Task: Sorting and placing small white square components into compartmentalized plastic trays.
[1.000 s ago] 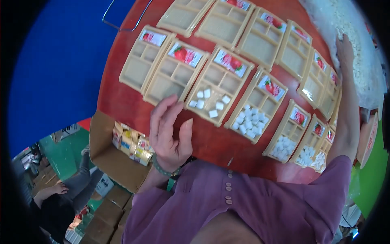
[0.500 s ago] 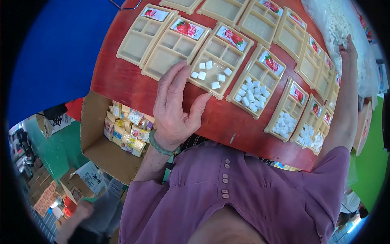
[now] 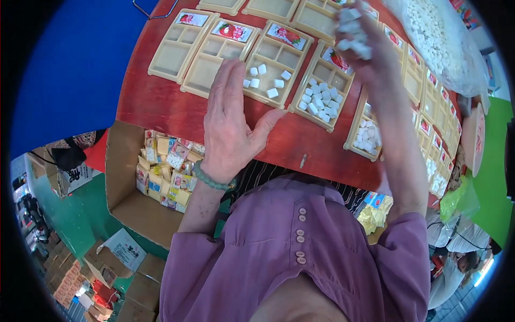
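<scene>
My right hand (image 3: 375,56) is raised over the middle of the table, closed around a handful of small white cubes (image 3: 351,33). Fingers straight and thumb spread, my left hand (image 3: 229,121) rests at the near edge of the trays with nothing in it. Its fingers lie over an unfilled beige tray (image 3: 199,72) with a strawberry label. Beside them is a tray with a few scattered cubes (image 3: 272,93). Farther right, another tray's large compartment holds a pile of cubes (image 3: 320,101).
More trays stand in rows on the red table (image 3: 161,107). A clear bag of white cubes (image 3: 429,37) lies at the far right. A cardboard box (image 3: 129,206) of small packs is at the lower left. Past the right edge are people.
My right hand has come from the clear bag leftward over the trays, now carrying white cubes. My left hand stays by the trays, its fingers slightly straighter. The view has shifted a little.
</scene>
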Available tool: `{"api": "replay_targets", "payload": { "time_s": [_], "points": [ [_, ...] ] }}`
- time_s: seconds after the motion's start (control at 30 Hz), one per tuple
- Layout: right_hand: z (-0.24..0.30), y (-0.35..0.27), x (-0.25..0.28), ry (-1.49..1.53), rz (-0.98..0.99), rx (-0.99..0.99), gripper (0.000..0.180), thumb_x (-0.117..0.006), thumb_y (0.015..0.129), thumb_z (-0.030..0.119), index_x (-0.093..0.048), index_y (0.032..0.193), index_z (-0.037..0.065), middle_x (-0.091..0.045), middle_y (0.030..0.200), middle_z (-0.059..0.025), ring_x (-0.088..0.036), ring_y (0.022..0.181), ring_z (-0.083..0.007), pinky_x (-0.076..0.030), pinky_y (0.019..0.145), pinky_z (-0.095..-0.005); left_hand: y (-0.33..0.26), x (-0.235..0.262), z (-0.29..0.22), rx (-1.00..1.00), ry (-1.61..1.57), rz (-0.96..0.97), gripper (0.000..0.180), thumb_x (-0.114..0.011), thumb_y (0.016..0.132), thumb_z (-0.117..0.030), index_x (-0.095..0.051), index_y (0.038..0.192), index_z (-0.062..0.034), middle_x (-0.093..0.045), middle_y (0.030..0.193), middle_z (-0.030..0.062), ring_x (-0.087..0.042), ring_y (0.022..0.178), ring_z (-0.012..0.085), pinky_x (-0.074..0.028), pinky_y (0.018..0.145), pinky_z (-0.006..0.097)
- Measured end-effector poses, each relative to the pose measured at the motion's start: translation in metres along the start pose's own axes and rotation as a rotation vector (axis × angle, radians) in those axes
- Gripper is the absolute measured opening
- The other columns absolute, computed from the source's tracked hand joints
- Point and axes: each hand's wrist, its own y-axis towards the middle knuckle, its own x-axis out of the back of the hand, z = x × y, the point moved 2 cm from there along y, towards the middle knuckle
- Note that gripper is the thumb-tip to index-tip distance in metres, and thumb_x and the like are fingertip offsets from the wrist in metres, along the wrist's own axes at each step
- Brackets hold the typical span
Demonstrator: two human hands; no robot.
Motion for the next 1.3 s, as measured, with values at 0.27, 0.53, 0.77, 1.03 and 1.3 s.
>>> {"api": "replay_targets", "payload": {
  "time_s": [0.27,0.53,0.77,1.03,1.3],
  "points": [
    [-0.048,-0.031,-0.045,-0.015,0.17,0.012,0.037,-0.068,0.094,0.041,-0.061,0.111,0.01,-0.066,0.091,0.0005,-0.06,0.063,-0.0049,-0.045,0.046,-0.0171,0.007,-0.008,-0.005,0.01,0.073,0.092,0.091,-0.079,0.081,-0.033,-0.031,0.145,0.0104,-0.043,0.142,0.0304,-0.036,0.139,0.045,-0.028,0.116,0.054],
    [-0.044,-0.029,-0.057,-0.095,0.111,0.151,0.034,-0.069,0.095,0.037,-0.066,0.11,0.007,-0.064,0.086,0.0024,-0.057,0.06,-0.0047,-0.041,0.048,-0.0179,0.007,-0.01,-0.006,-0.001,0.192,0.147,0.082,-0.073,0.086,-0.031,-0.032,0.145,0.0095,-0.045,0.142,0.028,-0.036,0.14,0.0429,-0.025,0.118,0.054],
    [-0.055,-0.039,-0.075,-0.023,0.137,0.017,0.025,-0.062,0.1,0.033,-0.059,0.105,0.008,-0.063,0.082,0.0007,-0.06,0.068,-0.0074,-0.052,0.061,-0.0232,0.005,-0.012,-0.001,0.017,0.181,0.129,0.085,-0.076,0.084,-0.031,-0.033,0.144,0.01,-0.045,0.143,0.0288,-0.038,0.139,0.0436,-0.025,0.117,0.054],
    [-0.058,-0.042,-0.082,-0.036,0.106,0.024,0.024,-0.059,0.102,0.032,-0.061,0.103,0.009,-0.064,0.085,0.0019,-0.06,0.071,-0.0053,-0.052,0.062,-0.0225,0.006,-0.011,-0.002,0.02,0.163,0.114,0.086,-0.077,0.083,-0.029,-0.032,0.144,0.0113,-0.044,0.143,0.0309,-0.04,0.137,0.0446,-0.027,0.116,0.054],
    [-0.085,0.007,-0.063,0.175,0.748,0.902,0.02,-0.061,0.101,0.029,-0.062,0.103,0.009,-0.064,0.08,0.0024,-0.058,0.068,-0.0045,-0.049,0.059,-0.0197,0.012,-0.014,-0.006,-0.01,0.147,0.118,0.087,-0.079,0.081,-0.027,-0.032,0.144,0.0113,-0.045,0.141,0.0311,-0.041,0.135,0.045,-0.03,0.114,0.054]
  ]
}}
